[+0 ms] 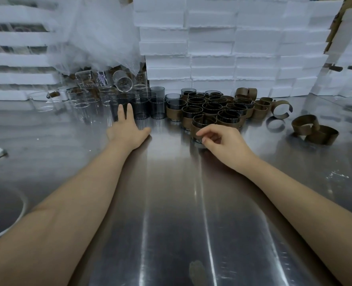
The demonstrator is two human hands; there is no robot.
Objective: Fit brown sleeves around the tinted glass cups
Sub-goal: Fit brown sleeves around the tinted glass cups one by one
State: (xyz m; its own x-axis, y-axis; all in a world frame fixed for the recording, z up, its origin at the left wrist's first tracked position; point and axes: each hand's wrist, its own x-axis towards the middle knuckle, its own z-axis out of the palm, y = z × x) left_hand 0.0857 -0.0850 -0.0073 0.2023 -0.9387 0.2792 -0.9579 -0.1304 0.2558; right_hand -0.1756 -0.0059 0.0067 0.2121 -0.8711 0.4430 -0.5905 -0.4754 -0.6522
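The right hand (220,141) curls loosely at a brown-sleeved dark glass cup (202,125), grip unclear. The left hand (125,129), fingers straight, reaches the bare smoky glass cups (140,108). Next, probably: fetch a loose brown paper sleeve (305,122).

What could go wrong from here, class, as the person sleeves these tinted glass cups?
1. The left hand reaches straight-fingered into closely packed bare tinted cups. A nudge could topple one against the clear glasses beside them.
2. The right hand sits at the front sleeved cup, hard against the sleeved cluster. A jolt might knock glass on glass.
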